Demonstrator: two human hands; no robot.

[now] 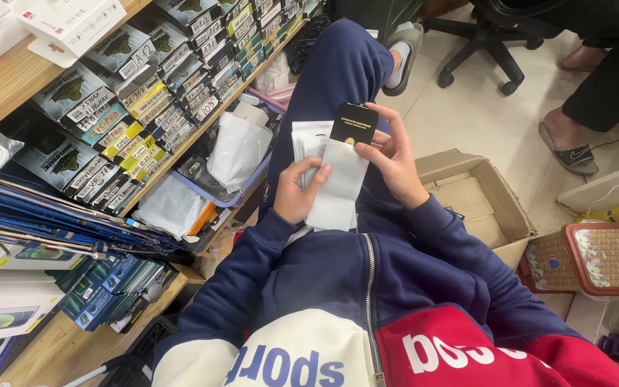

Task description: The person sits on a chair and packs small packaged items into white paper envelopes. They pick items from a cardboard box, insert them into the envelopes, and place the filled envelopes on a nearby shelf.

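Centrally, white sleeve (pixel 339 188) pinched between both hands, left hand (pixel 296 193) underneath; right hand (pixel 392 161) gripping black card (pixel 353 125)

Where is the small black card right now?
In the head view, the black card sits centre frame, pinched by the right hand atop a white sleeve that the left hand holds over the lap.

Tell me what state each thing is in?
Left hand: holding white sleeve.
Right hand: gripping black card.
White sleeve: flat, held between both hands.
Black card: sticking partway out of the sleeve's top.
Cardboard box: open, flaps up.
Basket: lid on.
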